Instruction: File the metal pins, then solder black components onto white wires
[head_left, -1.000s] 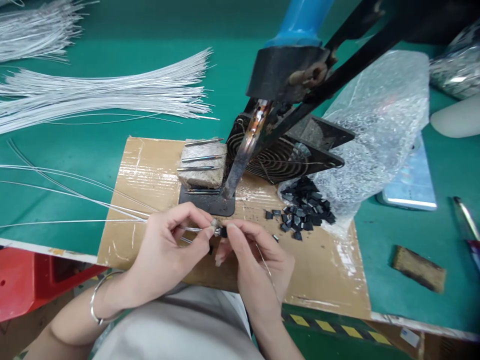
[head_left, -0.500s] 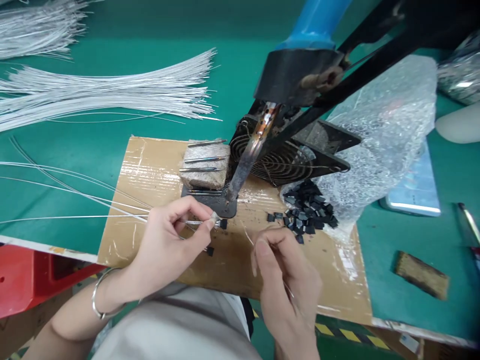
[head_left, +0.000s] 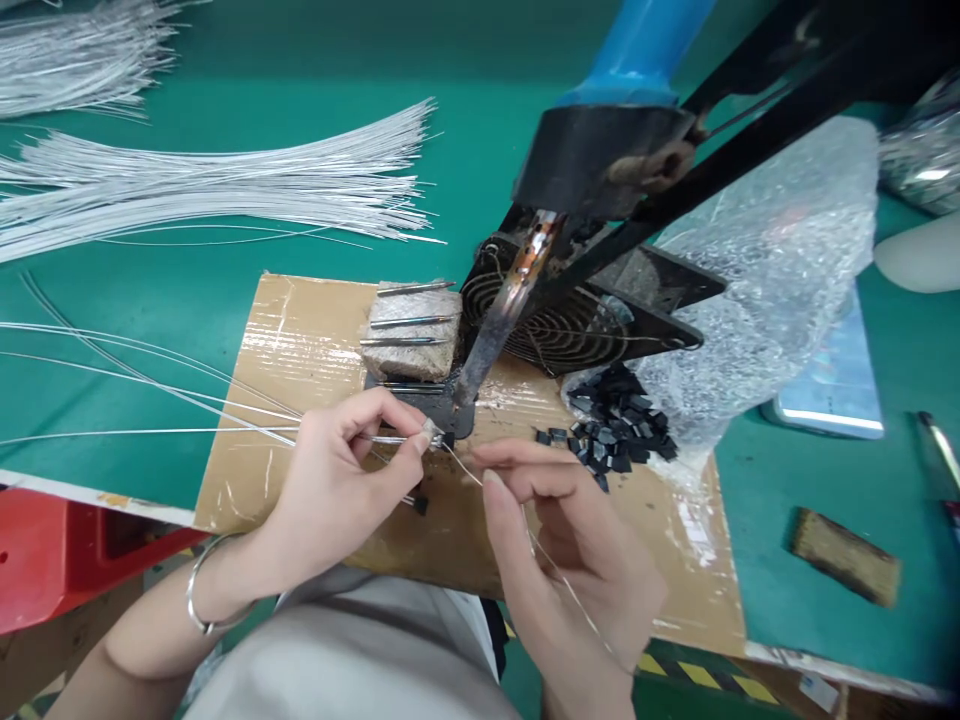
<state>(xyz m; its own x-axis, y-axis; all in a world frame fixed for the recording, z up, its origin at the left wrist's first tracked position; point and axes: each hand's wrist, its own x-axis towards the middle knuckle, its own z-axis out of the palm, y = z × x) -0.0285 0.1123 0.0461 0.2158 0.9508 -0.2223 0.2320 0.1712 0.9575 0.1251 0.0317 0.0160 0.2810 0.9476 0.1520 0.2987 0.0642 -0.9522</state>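
My left hand [head_left: 352, 470] is closed in a pinch on white wires [head_left: 255, 431]. A small black piece [head_left: 448, 440] sits at their end, just past the fingertips. Between the thumb and fingers of my right hand [head_left: 577, 550] runs a thin solder wire [head_left: 466, 470]. Its free end reaches the wire ends by my left fingertips; whether it touches them I cannot tell. The mounted soldering iron [head_left: 517, 290] points down with its tip slightly above and right of that spot. Another black piece [head_left: 420, 504] on a wire lies below my left hand.
A pile of black pieces [head_left: 619, 415] lies right of the iron. Behind stand a fan [head_left: 562, 325] and a block [head_left: 412, 350] carrying several metal tips. Cardboard [head_left: 300, 310] covers the table's front. White wire bundles [head_left: 225, 190] lie at left, bubble wrap [head_left: 780, 250] at right.
My right hand has moved left and opened its fingers somewhat, bringing the solder wire's end to the left fingertips. My left hand has stayed nearly still, still pinching the white wires.
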